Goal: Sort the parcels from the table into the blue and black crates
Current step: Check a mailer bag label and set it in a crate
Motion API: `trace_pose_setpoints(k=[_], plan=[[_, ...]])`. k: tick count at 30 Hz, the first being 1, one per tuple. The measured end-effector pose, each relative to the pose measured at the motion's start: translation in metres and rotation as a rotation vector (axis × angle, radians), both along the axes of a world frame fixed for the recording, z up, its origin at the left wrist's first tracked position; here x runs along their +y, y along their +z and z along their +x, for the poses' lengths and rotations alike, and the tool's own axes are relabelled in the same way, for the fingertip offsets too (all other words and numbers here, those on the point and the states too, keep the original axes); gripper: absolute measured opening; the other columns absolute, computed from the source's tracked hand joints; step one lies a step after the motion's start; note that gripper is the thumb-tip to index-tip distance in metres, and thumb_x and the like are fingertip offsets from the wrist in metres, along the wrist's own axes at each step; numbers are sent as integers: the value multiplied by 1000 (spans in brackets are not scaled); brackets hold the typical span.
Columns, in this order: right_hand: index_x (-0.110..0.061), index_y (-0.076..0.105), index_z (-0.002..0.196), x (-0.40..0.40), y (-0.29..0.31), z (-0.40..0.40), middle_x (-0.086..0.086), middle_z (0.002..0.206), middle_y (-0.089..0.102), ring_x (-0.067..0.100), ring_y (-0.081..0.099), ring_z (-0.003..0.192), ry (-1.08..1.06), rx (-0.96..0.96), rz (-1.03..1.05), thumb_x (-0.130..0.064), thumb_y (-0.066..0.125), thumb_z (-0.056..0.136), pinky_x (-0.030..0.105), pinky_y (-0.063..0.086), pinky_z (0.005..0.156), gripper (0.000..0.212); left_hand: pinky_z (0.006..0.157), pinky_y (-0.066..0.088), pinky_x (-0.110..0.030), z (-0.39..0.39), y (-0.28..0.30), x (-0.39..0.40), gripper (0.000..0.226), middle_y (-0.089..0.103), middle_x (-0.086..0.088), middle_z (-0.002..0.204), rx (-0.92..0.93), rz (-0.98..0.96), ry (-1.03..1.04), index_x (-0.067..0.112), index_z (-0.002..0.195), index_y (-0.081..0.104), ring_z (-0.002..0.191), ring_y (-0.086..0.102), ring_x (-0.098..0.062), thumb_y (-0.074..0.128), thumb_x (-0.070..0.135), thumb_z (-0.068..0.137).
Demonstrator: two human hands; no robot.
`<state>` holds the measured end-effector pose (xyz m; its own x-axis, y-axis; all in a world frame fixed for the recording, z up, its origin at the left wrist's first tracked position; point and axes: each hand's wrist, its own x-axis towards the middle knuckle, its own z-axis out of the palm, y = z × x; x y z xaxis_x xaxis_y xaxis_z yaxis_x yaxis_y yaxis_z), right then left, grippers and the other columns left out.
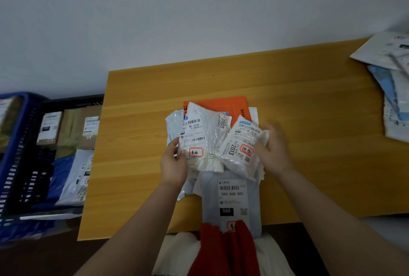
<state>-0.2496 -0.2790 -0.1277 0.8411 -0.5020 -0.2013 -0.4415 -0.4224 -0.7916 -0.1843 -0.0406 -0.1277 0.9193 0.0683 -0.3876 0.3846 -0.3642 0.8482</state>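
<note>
A heap of parcels lies mid-table. My left hand (174, 162) grips the lower left edge of a white bag marked 2005 (201, 136). My right hand (273, 149) holds the right side of a white bag marked 2013 (240, 149); it is blurred. Under them lie an orange envelope (223, 104) and a pale grey bag labelled 060 (232, 200) near the front edge. Left of the table stand the black crate (73, 100) with cardboard boxes and soft bags, and the blue crate (20, 107) beside it.
The wooden table (309, 120) abuts a white wall. More white and blue parcels (394, 80) are piled at its far right end. A red cloth (225, 251) hangs at my front below the table edge.
</note>
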Motion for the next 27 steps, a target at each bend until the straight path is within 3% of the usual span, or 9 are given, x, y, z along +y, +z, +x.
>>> trace_pose_setpoints(k=[1,3,6,8,12,16,20,24,27], plan=[[-6,42,140,-5,-3,-3,8,138,46,27,40,133,-144,42,-17,-16,56,94,22,40,101,49,90,54,-42,0,0,-1,41,62,-10,119,6,-1,6,21,137,51,106,61,-23,48,8,99],[-5,46,137,-14,-10,-9,15,137,50,30,47,126,-294,181,-24,-23,52,98,38,43,102,43,93,52,-45,-1,0,-1,41,62,-10,119,18,-8,15,21,138,50,107,61,-23,49,9,98],[-5,58,113,-13,-14,-17,10,99,62,20,58,82,-285,273,157,-34,46,101,29,46,65,34,92,53,-45,-4,2,-3,42,63,-9,116,19,-31,1,21,137,50,105,62,-21,55,13,96],[-8,61,95,-7,-12,-20,9,86,63,18,58,71,-238,298,332,-42,46,100,32,49,60,38,88,55,-43,-6,4,-6,43,64,-8,114,23,-41,-13,21,137,50,102,63,-20,57,12,95],[-11,65,100,4,-10,-11,3,94,71,22,68,86,-127,292,510,-51,59,90,40,56,75,42,72,57,-35,-8,8,-15,43,66,-7,110,45,-52,-37,24,135,49,94,67,-19,54,9,96],[-12,58,112,7,-4,6,1,103,71,16,70,91,-86,154,547,-26,79,79,39,58,81,42,72,59,-43,-5,15,-27,44,67,-11,107,40,-81,-81,23,134,49,93,68,-26,49,2,96],[-17,41,124,3,6,21,-3,109,65,9,64,95,-8,56,555,-9,80,78,25,55,74,61,77,59,-45,4,23,-40,41,66,-11,109,56,-119,-127,24,130,49,96,68,-28,47,0,96],[-15,58,110,-7,13,28,-3,98,72,-1,68,74,30,146,591,-10,81,75,15,52,53,42,62,57,-34,10,30,-42,32,65,-11,109,144,-180,-108,17,119,51,90,68,-25,46,-4,94],[-19,56,106,-11,11,19,-10,89,69,0,65,71,71,257,585,-15,82,74,13,48,47,42,56,49,-26,4,26,-31,20,64,-9,109,237,-119,-166,15,111,52,85,65,-20,56,7,93]])
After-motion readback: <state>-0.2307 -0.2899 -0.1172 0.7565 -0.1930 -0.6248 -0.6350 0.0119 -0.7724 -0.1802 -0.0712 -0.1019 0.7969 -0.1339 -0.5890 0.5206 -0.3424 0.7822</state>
